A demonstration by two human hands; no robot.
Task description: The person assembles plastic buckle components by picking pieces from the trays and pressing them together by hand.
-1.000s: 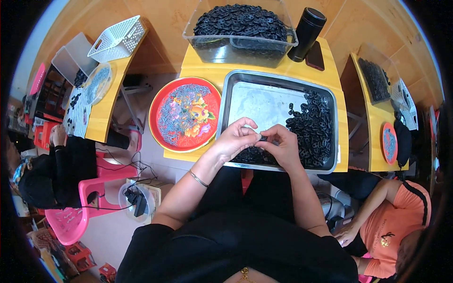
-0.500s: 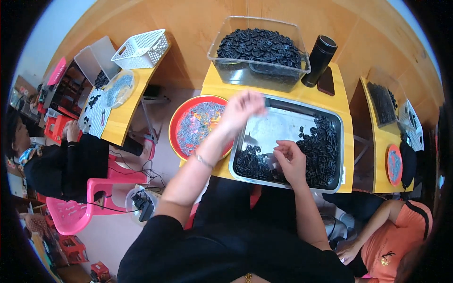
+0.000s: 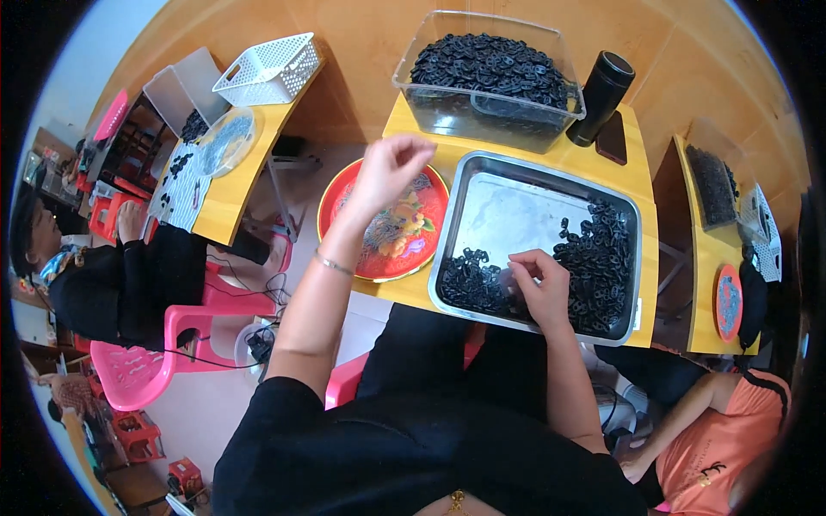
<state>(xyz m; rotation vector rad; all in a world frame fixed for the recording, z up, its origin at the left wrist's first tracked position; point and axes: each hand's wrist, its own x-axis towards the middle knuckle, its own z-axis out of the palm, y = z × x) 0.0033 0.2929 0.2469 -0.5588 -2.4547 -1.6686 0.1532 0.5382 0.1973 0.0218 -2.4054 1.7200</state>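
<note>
My left hand (image 3: 391, 175) hangs over the far part of a round red tray (image 3: 342, 193) with a flower pattern. Its fingers are curled together, and whatever they hold is hidden. Small grey pin-like pieces (image 3: 379, 234) lie in that tray. My right hand (image 3: 544, 288) is above the near side of a rectangular metal tray (image 3: 508, 193), its thumb and forefinger pinched; I cannot make out what is between them. Small black link-shaped parts (image 3: 598, 267) are piled along the metal tray's right side, with a smaller heap (image 3: 471, 279) at its near left.
A clear plastic bin (image 3: 490, 120) full of black parts stands behind the metal tray. Beside it are a black bottle (image 3: 602, 99) and a dark phone (image 3: 612, 138). People sit at yellow tables on both sides. A pink chair (image 3: 185, 331) stands at left.
My left hand has moved left, from the metal tray's far left corner to over the red tray. More of the red tray's pattern shows. My right hand stays over the metal tray; the view shifted slightly.
</note>
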